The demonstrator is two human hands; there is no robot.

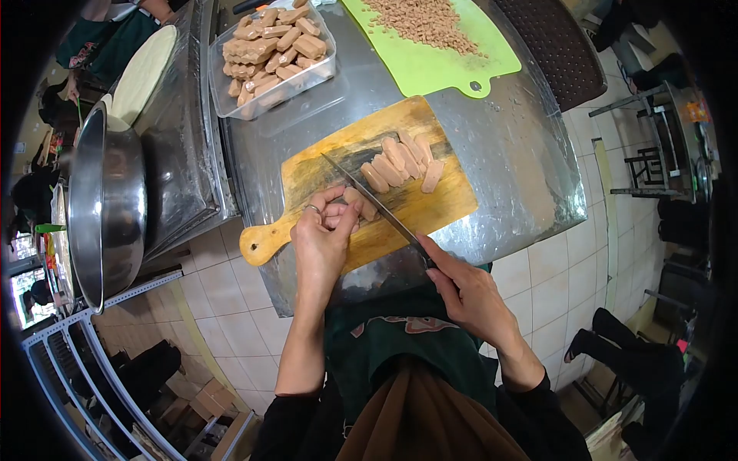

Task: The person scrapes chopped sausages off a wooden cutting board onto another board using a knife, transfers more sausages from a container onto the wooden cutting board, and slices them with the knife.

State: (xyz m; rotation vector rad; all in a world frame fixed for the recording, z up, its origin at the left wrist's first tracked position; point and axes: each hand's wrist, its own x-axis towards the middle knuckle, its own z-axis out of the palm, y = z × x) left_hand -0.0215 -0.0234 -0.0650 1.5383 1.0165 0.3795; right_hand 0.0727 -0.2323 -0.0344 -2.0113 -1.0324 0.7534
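My left hand [321, 238] holds some sausage [359, 204] down near the bottom edge of the wooden board [369, 180], with my fingers curled in. My right hand [469, 290] is closed around the handle of a knife [374, 202]. The blade slants over the board, right beside the sausage I hold. More sausage pieces [402, 163] lie in a bunch on the board, on the other side of the blade. The board sits on the shiny counter [530, 165]. Past it, I see a clear box [315, 73] full of sausages [274, 48], and a green mat [492, 69] with tiny chopped bits [419, 21]. A big metal bowl [115, 207] is off to my left.
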